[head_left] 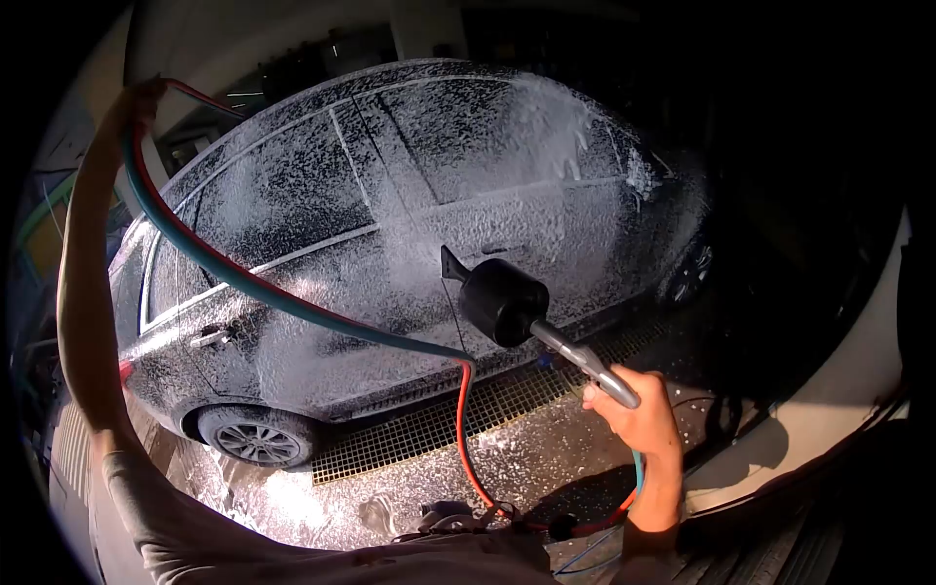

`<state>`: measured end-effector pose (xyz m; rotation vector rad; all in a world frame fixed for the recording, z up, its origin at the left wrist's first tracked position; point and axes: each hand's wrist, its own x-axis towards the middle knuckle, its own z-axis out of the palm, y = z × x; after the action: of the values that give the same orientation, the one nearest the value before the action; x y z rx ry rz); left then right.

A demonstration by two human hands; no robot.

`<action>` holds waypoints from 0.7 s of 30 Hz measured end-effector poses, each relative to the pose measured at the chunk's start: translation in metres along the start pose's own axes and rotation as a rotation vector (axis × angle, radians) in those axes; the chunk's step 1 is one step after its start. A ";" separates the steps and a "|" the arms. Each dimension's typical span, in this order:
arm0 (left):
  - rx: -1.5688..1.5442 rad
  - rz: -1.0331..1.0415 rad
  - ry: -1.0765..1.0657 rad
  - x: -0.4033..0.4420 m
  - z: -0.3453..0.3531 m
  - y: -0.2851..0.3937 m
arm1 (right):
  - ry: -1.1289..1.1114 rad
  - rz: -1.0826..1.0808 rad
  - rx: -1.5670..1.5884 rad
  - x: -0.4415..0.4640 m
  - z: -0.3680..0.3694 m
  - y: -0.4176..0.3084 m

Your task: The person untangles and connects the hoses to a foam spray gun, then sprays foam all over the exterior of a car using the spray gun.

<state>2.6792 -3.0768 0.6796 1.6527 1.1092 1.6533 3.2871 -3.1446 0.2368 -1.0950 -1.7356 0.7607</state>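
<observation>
My right hand (639, 414) is closed around the grey handle of a spray gun (505, 302), whose black round body and flat nozzle point toward the car. At the upper left my left hand (144, 102) is raised, its fingers wrapped round a red and teal hose (244, 281). The hose hangs in a long curve in front of the car, then drops as a red line toward my waist. White foam covers much of the dark car (322, 253), over its windows, doors and roof.
A metal floor grating (429, 429) runs alongside the car, past its wheel (255, 441). The floor (526, 458) is wet and foamy. Hose lengths lie low near my body. The right side is in deep shadow.
</observation>
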 end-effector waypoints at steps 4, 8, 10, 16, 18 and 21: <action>-0.035 -0.003 0.037 0.018 0.054 -0.019 | -0.042 -0.017 0.253 0.083 -0.062 -0.045; -0.032 0.035 0.074 0.037 0.141 -0.041 | 0.063 -0.201 0.240 0.176 -0.133 -0.063; -0.071 0.066 0.084 0.054 0.173 -0.059 | 0.093 -0.271 0.192 0.217 -0.175 -0.066; -0.096 0.139 0.079 0.077 0.279 -0.113 | 0.182 -0.280 0.061 0.275 -0.302 -0.024; -0.110 0.184 0.002 0.090 0.324 -0.120 | 0.212 -0.245 0.046 0.278 -0.346 0.005; 0.068 0.312 -0.132 0.130 0.367 -0.130 | 0.317 -0.147 0.011 0.280 -0.402 0.049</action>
<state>3.0042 -2.8387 0.6039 2.0310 0.8856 1.6771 3.6227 -2.8588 0.4554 -1.0078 -1.5201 0.4765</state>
